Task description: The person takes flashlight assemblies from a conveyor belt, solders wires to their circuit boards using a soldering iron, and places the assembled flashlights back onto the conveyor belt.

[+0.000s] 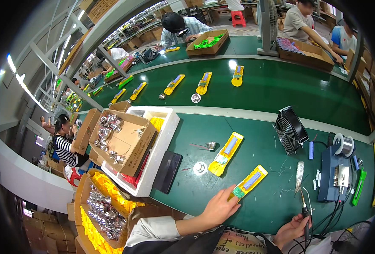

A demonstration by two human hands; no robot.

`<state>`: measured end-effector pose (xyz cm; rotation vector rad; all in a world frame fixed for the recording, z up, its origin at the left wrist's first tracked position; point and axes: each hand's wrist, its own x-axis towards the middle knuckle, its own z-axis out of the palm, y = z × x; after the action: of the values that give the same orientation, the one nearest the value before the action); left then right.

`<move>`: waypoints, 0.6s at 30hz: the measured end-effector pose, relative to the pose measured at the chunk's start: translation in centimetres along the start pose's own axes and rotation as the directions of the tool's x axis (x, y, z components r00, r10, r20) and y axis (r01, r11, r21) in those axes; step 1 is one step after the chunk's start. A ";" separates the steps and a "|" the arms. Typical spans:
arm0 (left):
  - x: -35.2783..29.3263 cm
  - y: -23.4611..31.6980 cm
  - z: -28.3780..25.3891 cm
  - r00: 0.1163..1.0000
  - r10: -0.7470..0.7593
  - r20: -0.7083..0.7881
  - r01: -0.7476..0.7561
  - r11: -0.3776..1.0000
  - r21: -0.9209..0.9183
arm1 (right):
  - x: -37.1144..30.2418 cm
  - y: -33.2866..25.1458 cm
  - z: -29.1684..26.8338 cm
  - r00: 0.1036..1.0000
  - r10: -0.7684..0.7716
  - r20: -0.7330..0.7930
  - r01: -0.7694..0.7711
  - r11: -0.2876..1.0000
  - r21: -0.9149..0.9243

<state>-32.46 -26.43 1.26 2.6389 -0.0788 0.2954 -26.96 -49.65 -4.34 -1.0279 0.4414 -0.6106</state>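
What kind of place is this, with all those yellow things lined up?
Probably a factory assembly line. Similar yellow casings sit along the long green surface, the right hand holds a soldering iron, and a cardboard box holds shiny metal cups.

Several people [295,27] are working in a factory workshop. Beyond the far edge of the green workbench [255,150], a long line [280,89] is carrying a spaced row of matching yellow cases [204,83]. Toward the bench's right edge, a solder spool [344,145] is sitting at a blue box [328,178]; a soldering iron [305,208] is being held by the near edge. Cartons [130,142] of shiny metal cups [105,132] are crowding the left edge.
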 end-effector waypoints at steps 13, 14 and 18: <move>6.6 -17.7 -8.1 0.976 -0.208 -0.069 0.209 0.978 0.014 | -0.1 0.1 0.1 0.999 -0.037 0.016 0.036 0.999 0.014; 6.7 -18.1 -8.0 0.953 -0.301 -0.032 0.300 0.953 -0.030 | -0.2 0.1 0.1 0.999 -0.041 0.010 0.041 0.999 0.013; 7.0 -17.9 -7.4 0.927 -0.374 -0.023 0.362 0.910 -0.201 | -0.1 0.2 0.1 1.000 -0.029 0.005 0.029 0.999 0.032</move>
<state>-25.19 -7.19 0.98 2.3857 0.3897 0.2247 -26.97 -49.46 -4.47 -1.0071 0.4117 -0.6386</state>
